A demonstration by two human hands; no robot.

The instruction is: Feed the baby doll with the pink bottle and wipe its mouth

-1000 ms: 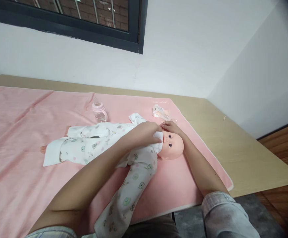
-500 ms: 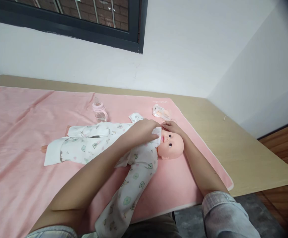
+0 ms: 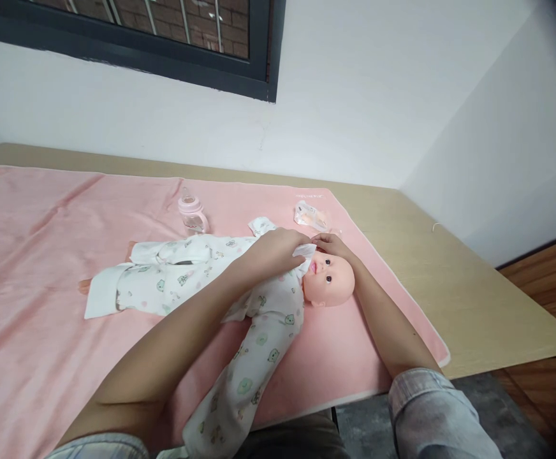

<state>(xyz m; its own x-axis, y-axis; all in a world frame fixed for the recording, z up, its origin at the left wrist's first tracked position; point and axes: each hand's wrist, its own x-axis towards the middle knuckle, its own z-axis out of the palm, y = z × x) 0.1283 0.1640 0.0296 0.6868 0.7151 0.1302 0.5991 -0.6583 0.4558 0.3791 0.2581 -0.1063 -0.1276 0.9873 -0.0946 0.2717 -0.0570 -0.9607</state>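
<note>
A bald baby doll (image 3: pixel 333 284) lies face up, its head to the right, dressed in a white printed baby outfit (image 3: pixel 196 268). Across the doll's chest reaches my left hand (image 3: pixel 278 248), pinching a white cloth edge (image 3: pixel 308 252) at the doll's neck, close under its mouth. That cloth looks like the outfit's collar. My right hand (image 3: pixel 330 243) rests at the far side of the doll's head by the neck, fingers curled beside the same cloth. Its fingertips are partly hidden, so what they grip does not show. One long sleeve (image 3: pixel 259 357) of the outfit hangs toward my lap.
A pink baby bottle (image 3: pixel 192 213) with a handle stands behind the doll. Beyond its head lies a small clear plastic packet (image 3: pixel 310 215). Under everything spreads a pink blanket (image 3: pixel 34 255) on a wooden table (image 3: pixel 431 274), which meets a white wall.
The white cloth edge at the neck has been drawn up a little toward the doll's chin and my right fingers. Both hands stay almost in the same place.
</note>
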